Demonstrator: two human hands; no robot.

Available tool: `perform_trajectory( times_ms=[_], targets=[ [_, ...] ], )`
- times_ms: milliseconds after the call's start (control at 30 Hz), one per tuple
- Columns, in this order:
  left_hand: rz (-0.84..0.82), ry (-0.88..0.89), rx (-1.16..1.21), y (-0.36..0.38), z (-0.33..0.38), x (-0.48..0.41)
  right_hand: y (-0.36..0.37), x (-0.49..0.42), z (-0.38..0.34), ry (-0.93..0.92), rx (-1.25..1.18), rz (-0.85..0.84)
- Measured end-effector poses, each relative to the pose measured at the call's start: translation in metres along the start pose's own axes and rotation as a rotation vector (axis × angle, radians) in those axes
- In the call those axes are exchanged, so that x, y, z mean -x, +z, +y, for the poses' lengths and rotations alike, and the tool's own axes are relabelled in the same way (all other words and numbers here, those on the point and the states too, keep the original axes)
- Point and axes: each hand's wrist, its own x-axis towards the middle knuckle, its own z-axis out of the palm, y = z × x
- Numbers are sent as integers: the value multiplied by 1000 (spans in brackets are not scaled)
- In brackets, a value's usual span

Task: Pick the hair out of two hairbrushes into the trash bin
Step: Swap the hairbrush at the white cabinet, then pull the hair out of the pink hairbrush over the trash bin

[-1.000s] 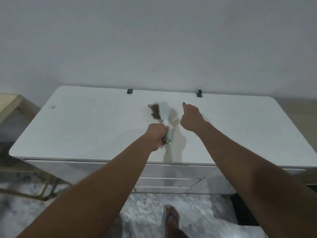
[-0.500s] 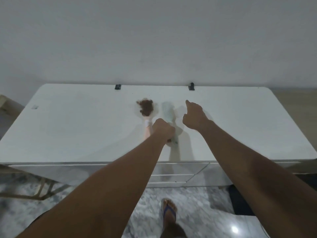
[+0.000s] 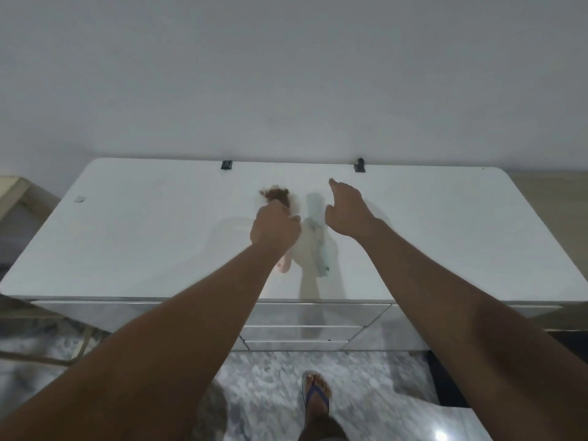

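Note:
Two hairbrushes lie side by side on the white dresser top (image 3: 143, 237). The pink hairbrush (image 3: 284, 265) carries a brown clump of hair (image 3: 276, 195) at its far end. My left hand (image 3: 275, 232) lies over its middle with the fingers curled around it. Just to the right lies the pale blue hairbrush (image 3: 315, 227), with its handle towards me and nothing holding it. My right hand (image 3: 346, 211) hovers beside the blue brush, index finger stretched out, holding nothing.
Two small black clips (image 3: 226, 164) (image 3: 360, 164) sit at the dresser's back edge by the wall. Drawers (image 3: 302, 332) face me below. A dark object (image 3: 440, 374) stands on the marble floor at right, a wooden frame (image 3: 19, 198) at left. My sandalled foot (image 3: 316, 396) is below.
My left hand laid the blue hairbrush down on the dresser, let go of it and moved left onto the pink hairbrush. My right hand stayed beside the blue brush.

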Motion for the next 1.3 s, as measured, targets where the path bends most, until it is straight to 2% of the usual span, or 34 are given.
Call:
perform_trajectory(
  times_ms=[100,267,433,533,667,800,933,1100,1300],
  targets=[
    [2,-48,-9,-12,-16,-5,7,-3,-30,-61,-27,-12],
    [-158,-142,-28,4,-30,8,25,0,-50,-67,-19,-82],
    [-160,-113,-151,16,-30,12,26,2,-43,-51,-5,-67],
    [-184,-122,-135,13,-28,9,24,3,-41,-32,-4,-69],
    [-200,-238,133,8,-28,6,24,4,-41,-26,-16,-70],
    [-229,-472,530,-2,-28,9,25,6,-48,-27,-13,-84],
    [-240,-576,807,-29,-39,11,28,2,-68,-78,28,-86],
    [-105,-597,955,-75,-84,17,47,2,-131,-177,48,-145],
    [161,-612,1060,-154,-185,42,94,21,-261,-433,-17,-190]
  ],
)
